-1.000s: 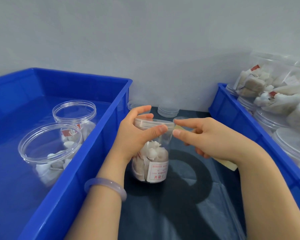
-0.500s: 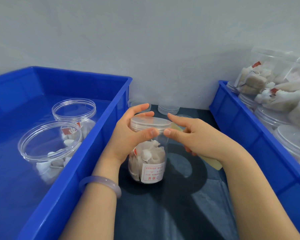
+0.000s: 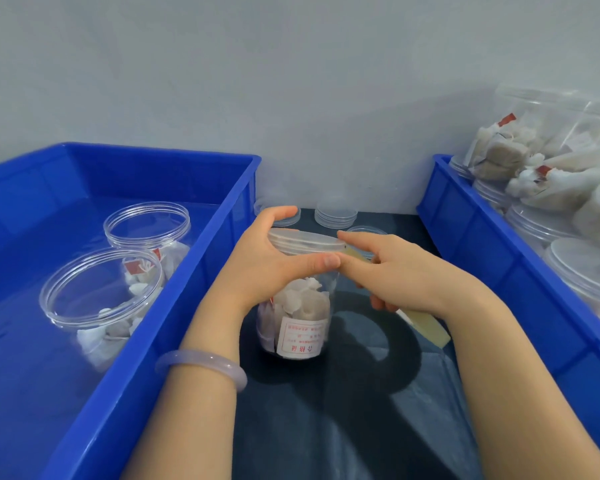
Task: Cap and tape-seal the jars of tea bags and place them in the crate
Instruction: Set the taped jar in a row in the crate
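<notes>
Dark, matte, faintly creased: working over a sheet (image 3: 326,427) laid between two crates. Wearing a smooth pale-lilac bangle (image 3: 201,367) on the left wrist. Gripping the jar (image 3: 298,323) at its neck with the left hand (image 3: 267,268), thumb lying across the front, fingers curling round the back just under the lid (image 3: 305,240). Holding the jar upright on the sheet, nearer the left blue crate (image 3: 174,306) than the right blue crate (image 3: 499,271). Noting clear round plastic, crumpled white tea bags (image 3: 302,299) inside, a white label printed red, and a flat, translucent, ribbed-edge lid on the mouth. Touching the lid with the right hand (image 3: 409,275): index stretched onto the rim, thumb tip meeting the left thumb tip below it, remaining fingers curling round a yellowish tape roll (image 3: 426,325) under the palm. Leaving bare sheet in front of the jar and to its right, up to the right crate's wall. Observing glossy hard walls on both crates. Seeing two uncapped jars (image 3: 104,296) in the left one, part-filled with tea bags, standing close together. Seeing capped jars (image 3: 582,268) stacked in the right one. Spotting spare lids (image 3: 336,213) in short stacks at the back, against a plain grey wall (image 3: 291,81).
</notes>
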Tool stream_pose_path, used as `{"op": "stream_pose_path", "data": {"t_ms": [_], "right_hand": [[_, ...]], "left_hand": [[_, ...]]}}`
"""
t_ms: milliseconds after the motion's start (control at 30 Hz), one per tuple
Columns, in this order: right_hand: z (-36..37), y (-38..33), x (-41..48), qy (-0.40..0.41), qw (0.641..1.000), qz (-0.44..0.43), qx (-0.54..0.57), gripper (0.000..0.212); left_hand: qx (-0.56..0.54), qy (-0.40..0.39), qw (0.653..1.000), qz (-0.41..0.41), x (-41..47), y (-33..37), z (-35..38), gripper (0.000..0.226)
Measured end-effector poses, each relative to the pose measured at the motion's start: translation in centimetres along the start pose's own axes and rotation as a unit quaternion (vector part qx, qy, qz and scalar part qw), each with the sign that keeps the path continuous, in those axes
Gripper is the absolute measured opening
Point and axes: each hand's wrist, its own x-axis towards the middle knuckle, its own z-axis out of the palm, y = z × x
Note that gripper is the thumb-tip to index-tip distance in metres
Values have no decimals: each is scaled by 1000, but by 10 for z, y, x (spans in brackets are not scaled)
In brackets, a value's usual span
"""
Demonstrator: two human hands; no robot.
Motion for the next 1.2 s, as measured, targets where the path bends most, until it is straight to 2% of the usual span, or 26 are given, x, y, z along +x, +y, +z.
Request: {"op": "stream_pose_path", "data": {"t_ms": [100, 367, 500, 667, 767, 867, 933, 1033, 1133, 1200], "right_hand": [[-4, 0, -2, -3, 1000, -11, 28, 75], [-9, 2, -3, -7, 999, -10, 40, 71], [-1, 5, 5, 15, 999, -17, 25, 64], [2, 7, 5, 0, 999, -23, 39, 73], [4, 7, 5, -16, 997, -58, 50, 53], [4, 7, 5, -2, 996, -77, 35, 20], [2, 6, 5, 6, 997, -74, 26, 18], [4, 5, 6, 26, 998, -59, 2, 10], [8, 8, 11, 47, 998, -36, -20, 52], [8, 8, 12, 27, 999, -30, -1, 61]], "left_hand": [[-25, 9, 1000, -8, 0, -4, -3, 98], [-70, 23, 997, 6, 2, -11, -5, 96], [-92, -5, 996, 17, 2, -14, -7, 79], [-96, -43, 994, 31, -1, -13, -8, 87], [-77, -59, 995, 27, -1, -11, -10, 95], [-23, -18, 1000, 11, 0, -5, -5, 105], [18, 16, 1000, 9, 1, -2, -3, 110], [57, 19, 998, 11, 2, 2, 1, 118], [42, 38, 998, 6, 3, 1, 4, 115], [23, 53, 998, 4, 3, -1, 4, 108]]}}
